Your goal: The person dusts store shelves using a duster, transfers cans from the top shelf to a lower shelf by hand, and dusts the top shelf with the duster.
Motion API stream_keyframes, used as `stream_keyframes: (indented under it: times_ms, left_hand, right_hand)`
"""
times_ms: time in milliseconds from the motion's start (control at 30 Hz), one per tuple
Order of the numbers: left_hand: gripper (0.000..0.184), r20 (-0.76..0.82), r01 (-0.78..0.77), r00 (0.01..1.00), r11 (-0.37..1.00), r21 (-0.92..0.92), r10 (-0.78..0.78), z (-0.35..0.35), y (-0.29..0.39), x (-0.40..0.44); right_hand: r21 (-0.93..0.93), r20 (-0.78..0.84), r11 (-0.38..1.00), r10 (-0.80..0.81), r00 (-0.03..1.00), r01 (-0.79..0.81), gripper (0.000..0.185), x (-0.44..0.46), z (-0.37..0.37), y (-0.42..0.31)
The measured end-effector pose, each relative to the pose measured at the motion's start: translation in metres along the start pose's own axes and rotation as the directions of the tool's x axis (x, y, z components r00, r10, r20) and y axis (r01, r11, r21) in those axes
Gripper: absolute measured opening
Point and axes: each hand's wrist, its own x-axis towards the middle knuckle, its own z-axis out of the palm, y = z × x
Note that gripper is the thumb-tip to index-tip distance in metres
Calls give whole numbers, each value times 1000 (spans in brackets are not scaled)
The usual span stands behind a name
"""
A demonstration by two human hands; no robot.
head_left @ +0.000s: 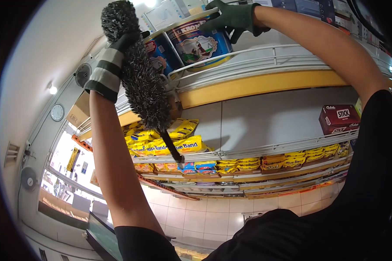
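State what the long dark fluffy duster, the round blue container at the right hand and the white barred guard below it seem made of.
Long dark fluffy duster: probably synthetic fibre, glossy; bristly strands glint.
Round blue container: likely metal; smooth printed wall, pale rim.
White barred guard: perhaps painted metal; thin, evenly coloured bars.

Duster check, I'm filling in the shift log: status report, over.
Left hand gripping duster. Right hand on blue tin. Wire rail crosses tin's lower front.

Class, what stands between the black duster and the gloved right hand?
In the head view, two blue tins stand side by side between the duster and the right hand.
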Motion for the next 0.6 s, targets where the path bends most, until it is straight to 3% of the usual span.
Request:
stream_keyframes:
  times_ms: [133, 167, 200, 267, 333, 500, 567, 600]
  left_hand:
    - [47, -15, -29, 999, 1000, 7, 29, -7, -19, 5]
    - [48, -27, -52, 998, 999, -1, 52, -9, -25, 7]
    - [48, -39, -78, 996, 997, -9, 77, -10, -28, 7]
    - [48, -53, -102, 993, 995, -22, 101, -12, -30, 8]
    - [50, -100, -13, 995, 1000, 13, 14, -10, -26, 6]
    - [51, -92, -22, 995, 994, 111, 32, -30, -38, 29]
    - [50, -87, -37, 995, 988, 149, 51, -31, -38, 28]
    - [47, -85, -30, 996, 991, 127, 41, -28, -34, 22]
  right_hand:
    - [-57, -93, 997, -52, 994, 47, 88, -3, 10, -10]
    - [-150, -156, 987, -77, 985, 54, 77, -6, 11, -12]
    - [-158, -152, 986, -84, 985, 59, 77, 0, 11, -13]
    - [-366, -263, 922, -228, 937, 122, 73, 14, 11, -9]
    - [-386, -262, 910, -267, 927, 153, 72, 17, 11, -9]
    - [-420, -248, 868, -390, 887, 264, 68, 36, 11, 2]
    - [-520, -206, 747, -580, 788, 414, 64, 58, 6, 17]
    - [-520, -205, 747, -580, 789, 414, 64, 56, 7, 14]
